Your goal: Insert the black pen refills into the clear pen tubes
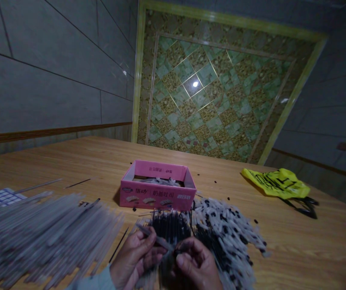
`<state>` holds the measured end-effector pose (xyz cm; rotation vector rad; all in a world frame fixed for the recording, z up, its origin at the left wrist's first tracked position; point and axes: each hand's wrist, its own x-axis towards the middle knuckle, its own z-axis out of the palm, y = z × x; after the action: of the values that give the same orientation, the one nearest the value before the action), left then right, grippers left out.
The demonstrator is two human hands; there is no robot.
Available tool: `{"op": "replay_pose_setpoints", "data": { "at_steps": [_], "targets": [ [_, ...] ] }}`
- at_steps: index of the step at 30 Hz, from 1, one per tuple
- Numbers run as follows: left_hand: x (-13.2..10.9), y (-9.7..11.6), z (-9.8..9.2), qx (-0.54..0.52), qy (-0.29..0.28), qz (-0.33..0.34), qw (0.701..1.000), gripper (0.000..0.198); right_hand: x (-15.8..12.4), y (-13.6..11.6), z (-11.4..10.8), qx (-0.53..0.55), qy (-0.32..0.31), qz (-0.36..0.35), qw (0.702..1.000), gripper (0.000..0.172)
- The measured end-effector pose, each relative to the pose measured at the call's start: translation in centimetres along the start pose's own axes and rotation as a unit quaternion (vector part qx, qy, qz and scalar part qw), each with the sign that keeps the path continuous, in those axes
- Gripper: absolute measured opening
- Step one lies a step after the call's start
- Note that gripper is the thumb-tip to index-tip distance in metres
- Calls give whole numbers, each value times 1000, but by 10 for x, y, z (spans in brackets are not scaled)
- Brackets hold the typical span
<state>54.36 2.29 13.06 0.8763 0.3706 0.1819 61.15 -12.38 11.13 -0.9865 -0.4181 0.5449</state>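
My left hand pinches a translucent, pen-barrel-like tube between thumb and fingers. The tube slants down to the right, toward my right hand. Thumb and fingers of that hand are closed at the tube's lower end, around something small and dark that is too blurred to name. Behind both hands lies a bundle of thin black sticks. To the left spreads a large heap of long translucent tubes. On the right is a pile of short whitish pieces with black bits among them.
A pink open-topped box stands beyond the hands with pale slender pieces inside. A yellow bag with black handles lies at the right on the wooden table. A blue-checked cloth is at the far left. Small black bits are scattered about.
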Motion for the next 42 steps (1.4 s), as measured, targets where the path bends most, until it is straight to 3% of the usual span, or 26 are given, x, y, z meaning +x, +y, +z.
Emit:
{"op": "replay_pose_setpoints", "data": {
  "at_steps": [6,19,34,42],
  "targets": [
    [1,-1,1,17,10,10,1000,31,-2,-5,0,-169,67,-116,977,27],
    [-1,-1,3,13,45,8,999,36,-2,-3,-1,-237,88,-160,954,20],
    [-7,3,8,22,38,18,999,33,-4,-11,5,-262,82,-176,945,19],
    [-1,1,2,11,31,13,999,33,-3,-11,6,-203,104,-113,967,30]
  ]
}}
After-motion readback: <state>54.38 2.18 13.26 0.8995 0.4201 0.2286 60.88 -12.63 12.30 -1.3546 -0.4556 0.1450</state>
